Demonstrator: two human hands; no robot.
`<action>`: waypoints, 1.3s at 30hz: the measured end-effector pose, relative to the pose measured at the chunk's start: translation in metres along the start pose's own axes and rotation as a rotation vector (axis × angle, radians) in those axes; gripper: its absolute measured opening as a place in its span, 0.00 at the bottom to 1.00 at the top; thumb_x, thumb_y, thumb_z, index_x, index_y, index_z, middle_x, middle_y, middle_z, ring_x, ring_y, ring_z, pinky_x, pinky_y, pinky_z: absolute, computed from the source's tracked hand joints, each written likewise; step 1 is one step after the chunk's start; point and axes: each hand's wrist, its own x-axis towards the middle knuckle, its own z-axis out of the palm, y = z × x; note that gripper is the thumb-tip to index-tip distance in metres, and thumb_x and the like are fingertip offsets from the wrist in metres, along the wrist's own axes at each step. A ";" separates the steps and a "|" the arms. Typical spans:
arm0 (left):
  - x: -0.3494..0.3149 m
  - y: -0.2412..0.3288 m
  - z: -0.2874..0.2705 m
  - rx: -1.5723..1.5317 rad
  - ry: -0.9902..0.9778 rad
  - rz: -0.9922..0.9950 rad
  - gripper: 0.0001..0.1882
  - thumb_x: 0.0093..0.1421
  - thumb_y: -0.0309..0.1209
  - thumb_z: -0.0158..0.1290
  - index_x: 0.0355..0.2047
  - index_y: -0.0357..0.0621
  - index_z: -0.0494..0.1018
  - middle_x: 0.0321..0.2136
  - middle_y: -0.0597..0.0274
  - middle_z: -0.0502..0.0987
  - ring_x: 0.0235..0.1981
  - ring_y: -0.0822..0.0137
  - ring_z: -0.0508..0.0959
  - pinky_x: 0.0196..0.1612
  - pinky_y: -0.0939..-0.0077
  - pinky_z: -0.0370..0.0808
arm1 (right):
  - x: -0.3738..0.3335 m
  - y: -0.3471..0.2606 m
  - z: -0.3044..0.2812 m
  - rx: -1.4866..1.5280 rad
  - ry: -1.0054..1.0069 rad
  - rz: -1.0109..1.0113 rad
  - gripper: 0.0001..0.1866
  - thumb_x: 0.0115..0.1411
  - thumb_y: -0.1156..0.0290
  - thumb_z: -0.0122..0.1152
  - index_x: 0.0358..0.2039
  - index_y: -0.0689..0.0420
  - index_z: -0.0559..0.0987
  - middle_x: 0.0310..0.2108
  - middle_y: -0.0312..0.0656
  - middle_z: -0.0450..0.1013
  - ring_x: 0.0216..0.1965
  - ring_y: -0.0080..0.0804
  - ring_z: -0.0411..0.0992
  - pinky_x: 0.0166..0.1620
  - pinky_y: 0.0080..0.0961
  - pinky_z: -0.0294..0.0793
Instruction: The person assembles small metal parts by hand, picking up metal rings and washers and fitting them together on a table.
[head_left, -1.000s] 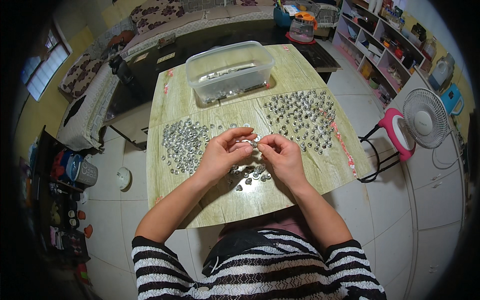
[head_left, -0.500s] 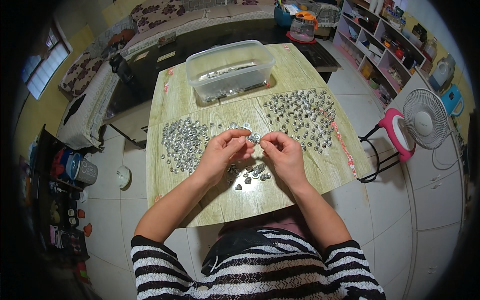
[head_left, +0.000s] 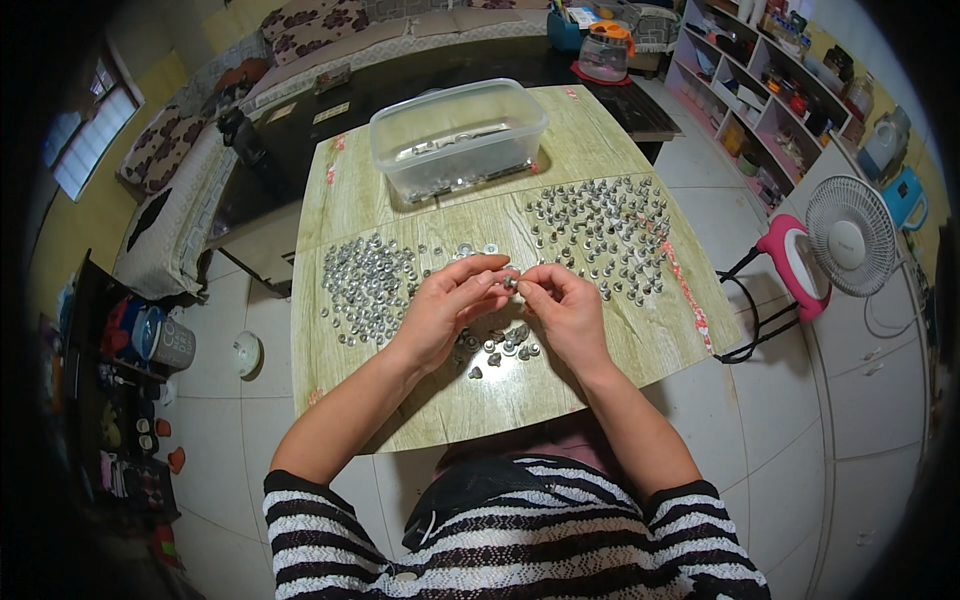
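Over the middle of the table, my left hand (head_left: 442, 310) and my right hand (head_left: 566, 315) meet at the fingertips. Between them is a small silvery metal fastener (head_left: 510, 283), pinched by both hands; its exact shape is too small to make out. Below my hands lies a loose group of metal pieces (head_left: 500, 346), some darker. To the left spreads a pile of small shiny round metal pieces (head_left: 368, 285). On the right, many stud-like metal pieces (head_left: 605, 235) are spread out, most of them standing upright. A few flat round pieces (head_left: 490, 249) lie just beyond my fingers.
A clear plastic tub (head_left: 458, 150) with metal parts inside stands at the table's far side. The wood-patterned table (head_left: 430, 420) has rounded edges. Right of it are a pink-seated stool (head_left: 790, 265) and a white fan (head_left: 850, 238). Beyond stands a dark table (head_left: 420, 70).
My fingertips have closed in a little around the small fastener, which has turned between them. The piles and the tub stay as they were.
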 end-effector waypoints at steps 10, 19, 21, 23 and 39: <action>0.000 -0.001 0.001 -0.042 0.024 -0.016 0.16 0.58 0.31 0.43 0.45 0.35 0.64 0.36 0.58 0.71 0.38 0.71 0.72 0.43 0.80 0.70 | 0.000 0.001 -0.001 0.008 0.009 0.004 0.04 0.52 0.75 0.55 0.26 0.63 0.74 0.19 0.32 0.68 0.19 0.13 0.62 0.22 0.11 0.62; 0.000 -0.004 0.002 -0.059 0.024 -0.030 0.15 0.59 0.32 0.43 0.44 0.36 0.66 0.36 0.60 0.71 0.37 0.73 0.72 0.43 0.82 0.69 | 0.000 0.003 -0.001 -0.013 -0.003 0.000 0.04 0.52 0.75 0.55 0.27 0.63 0.74 0.20 0.32 0.69 0.20 0.13 0.63 0.23 0.11 0.63; 0.001 -0.007 -0.002 -0.067 -0.017 -0.043 0.15 0.59 0.32 0.43 0.43 0.36 0.66 0.36 0.60 0.71 0.36 0.73 0.72 0.43 0.82 0.69 | -0.001 0.002 -0.001 0.001 0.006 0.011 0.04 0.52 0.75 0.55 0.27 0.63 0.74 0.20 0.32 0.69 0.20 0.13 0.63 0.23 0.11 0.63; 0.000 -0.009 -0.009 -0.038 -0.015 -0.091 0.16 0.58 0.32 0.43 0.44 0.35 0.65 0.37 0.59 0.71 0.36 0.72 0.73 0.43 0.80 0.70 | 0.000 0.001 -0.001 0.017 0.013 0.021 0.04 0.52 0.75 0.55 0.27 0.63 0.74 0.20 0.33 0.69 0.20 0.13 0.64 0.23 0.11 0.63; 0.008 -0.011 -0.005 0.142 0.059 -0.153 0.13 0.58 0.34 0.45 0.39 0.38 0.67 0.27 0.66 0.72 0.25 0.76 0.71 0.33 0.85 0.71 | -0.003 0.000 0.002 -0.020 -0.036 0.038 0.05 0.52 0.75 0.55 0.27 0.63 0.74 0.20 0.34 0.70 0.20 0.14 0.65 0.23 0.12 0.64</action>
